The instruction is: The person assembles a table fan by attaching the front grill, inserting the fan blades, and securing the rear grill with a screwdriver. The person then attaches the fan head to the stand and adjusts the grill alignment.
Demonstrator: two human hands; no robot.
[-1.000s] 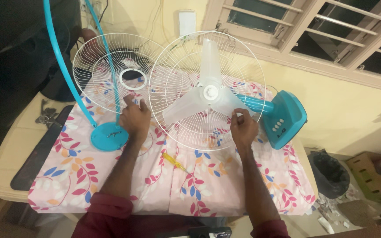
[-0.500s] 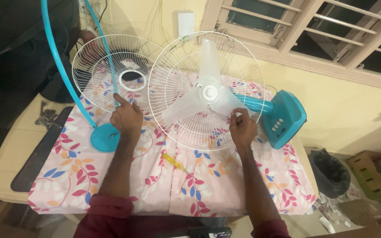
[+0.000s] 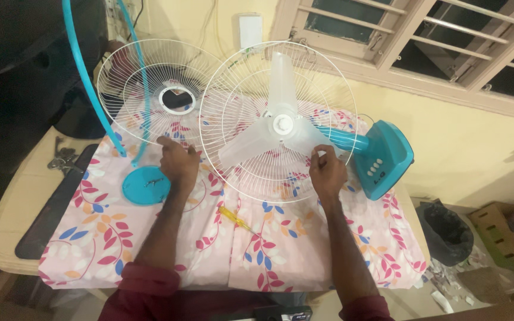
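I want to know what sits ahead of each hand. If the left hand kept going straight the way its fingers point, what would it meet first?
The left hand already grips the lower rim of the loose white fan guard. Pushed straight on, up and away, it would probably meet that guard's wires, then its centre ring; depth is unclear.

Home room, floral cloth on table, barred window, yellow walls, waste bin

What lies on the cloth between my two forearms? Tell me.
A yellow-handled screwdriver lies on the floral cloth, between the left hand and right hand but nearer the person. The head view shows it.
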